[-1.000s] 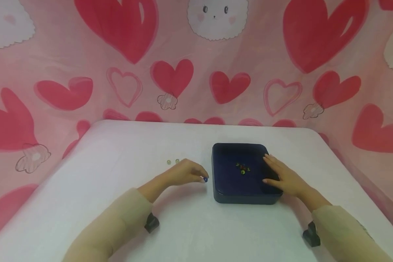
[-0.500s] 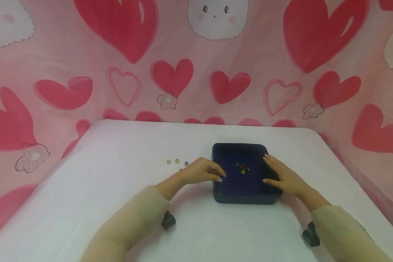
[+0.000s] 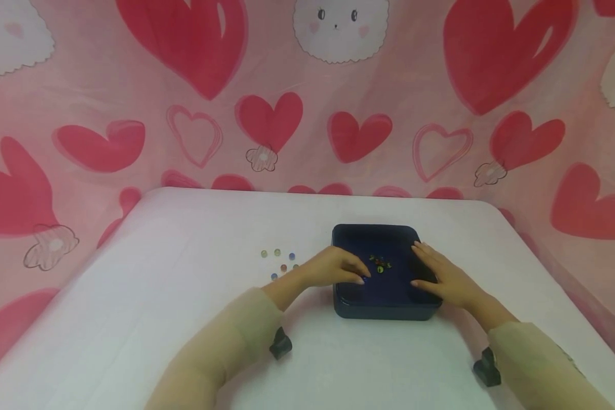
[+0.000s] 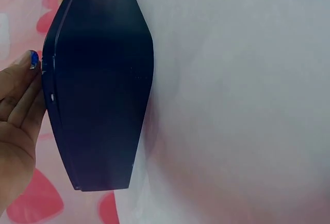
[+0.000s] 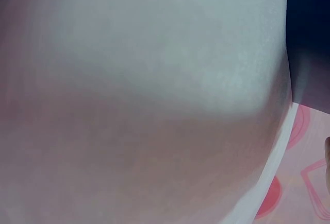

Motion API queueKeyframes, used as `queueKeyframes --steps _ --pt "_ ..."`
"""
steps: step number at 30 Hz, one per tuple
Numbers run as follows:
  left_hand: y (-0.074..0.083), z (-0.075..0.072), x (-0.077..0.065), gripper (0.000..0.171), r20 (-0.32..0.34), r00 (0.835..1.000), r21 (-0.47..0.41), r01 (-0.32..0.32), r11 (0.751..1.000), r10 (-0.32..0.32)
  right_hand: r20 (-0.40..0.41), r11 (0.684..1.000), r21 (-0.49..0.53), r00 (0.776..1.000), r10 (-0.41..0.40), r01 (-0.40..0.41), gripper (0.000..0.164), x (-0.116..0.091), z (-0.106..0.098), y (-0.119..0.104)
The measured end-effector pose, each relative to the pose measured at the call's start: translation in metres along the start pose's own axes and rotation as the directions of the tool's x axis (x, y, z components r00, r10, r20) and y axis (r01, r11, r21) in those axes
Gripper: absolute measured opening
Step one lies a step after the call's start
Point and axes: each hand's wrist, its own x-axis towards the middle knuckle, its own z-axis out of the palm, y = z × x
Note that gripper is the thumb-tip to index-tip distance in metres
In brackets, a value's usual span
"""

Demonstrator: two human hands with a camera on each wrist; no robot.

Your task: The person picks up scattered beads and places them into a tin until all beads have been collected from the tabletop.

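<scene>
My left hand pinches a blue marble between thumb and fingertips, over the left part of a dark blue square box. In the left wrist view the box's side wall fills the middle, and the marble shows just above its rim. A small cluster of dark and yellow-green marbles lies on the box floor, right of my left fingertips. My right hand rests on the right rim of the box with its fingers spread; in the right wrist view only a sliver of it shows.
Several loose marbles lie on the white table left of the box, partly behind my left forearm. A pink cloth with hearts hangs beyond the table's far edge. Dark wrist mounts hang under both sleeves.
My left hand has moved right with the blue marble, from beside the box to over its inside. More loose marbles on the table are uncovered. My right hand and the box stay put.
</scene>
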Motion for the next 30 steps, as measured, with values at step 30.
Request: queueKeyframes --steps 30 --pt "-0.007 0.010 0.035 0.019 0.038 0.999 0.146 0.026 0.989 -0.032 0.013 1.000 -0.010 1.000 0.010 -0.010 0.076 0.002 0.001 0.001"
